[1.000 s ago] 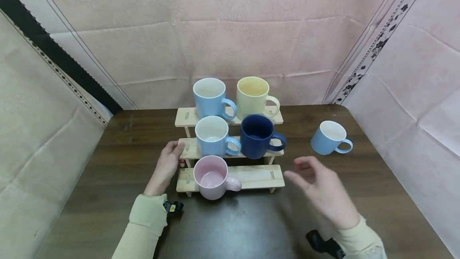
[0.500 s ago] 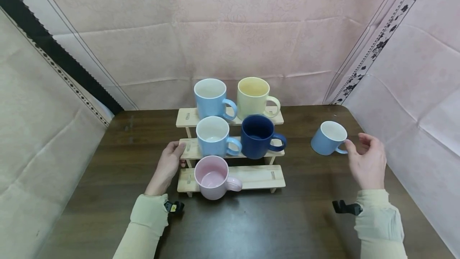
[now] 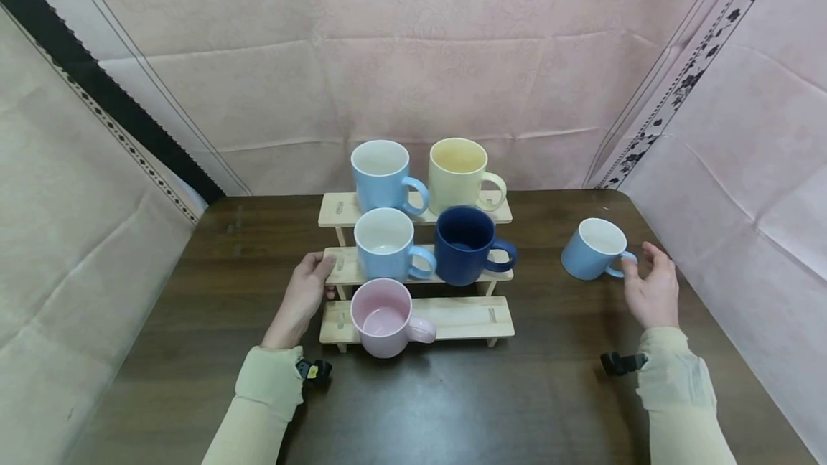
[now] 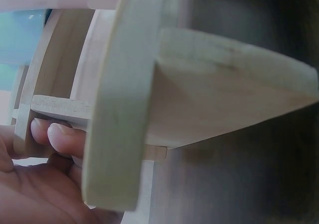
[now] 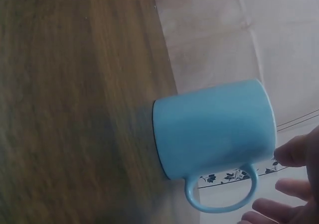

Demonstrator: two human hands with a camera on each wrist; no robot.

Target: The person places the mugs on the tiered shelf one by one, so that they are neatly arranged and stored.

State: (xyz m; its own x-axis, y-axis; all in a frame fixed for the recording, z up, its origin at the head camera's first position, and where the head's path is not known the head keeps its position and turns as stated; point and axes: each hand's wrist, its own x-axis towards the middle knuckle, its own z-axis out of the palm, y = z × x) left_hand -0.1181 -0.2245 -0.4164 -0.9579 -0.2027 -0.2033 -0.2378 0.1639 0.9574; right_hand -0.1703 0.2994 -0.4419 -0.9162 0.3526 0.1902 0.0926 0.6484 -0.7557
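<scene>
My left hand [image 3: 304, 296] grips the left end of the middle board of a three-tier wooden rack [image 3: 461, 316]. In the left wrist view its fingers [image 4: 67, 139] curl around the board's end. On the right of the table stands a light blue mug [image 3: 584, 257], white inside, handle to the right. My right hand [image 3: 652, 289] is at that handle with fingers spread; in the right wrist view, the thumb [image 5: 294, 150] comes close to the rim and the other fingers sit beside the handle [image 5: 224, 208]. Contact there cannot be made out for certain.
On the top tier are a light blue mug [image 3: 381, 181] and a pale yellow mug [image 3: 452, 181]. The middle tier bears another light blue mug [image 3: 381, 253] and a dark blue one [image 3: 460, 257]. A pink mug [image 3: 381, 332] occupies the bottom tier's left. Cloth walls [image 3: 413, 92] surround the brown table [image 3: 452, 407].
From beside the rack, my right hand has gone right to the lone light blue mug, then shifted slightly left toward its handle. The left hand keeps its hold on the rack.
</scene>
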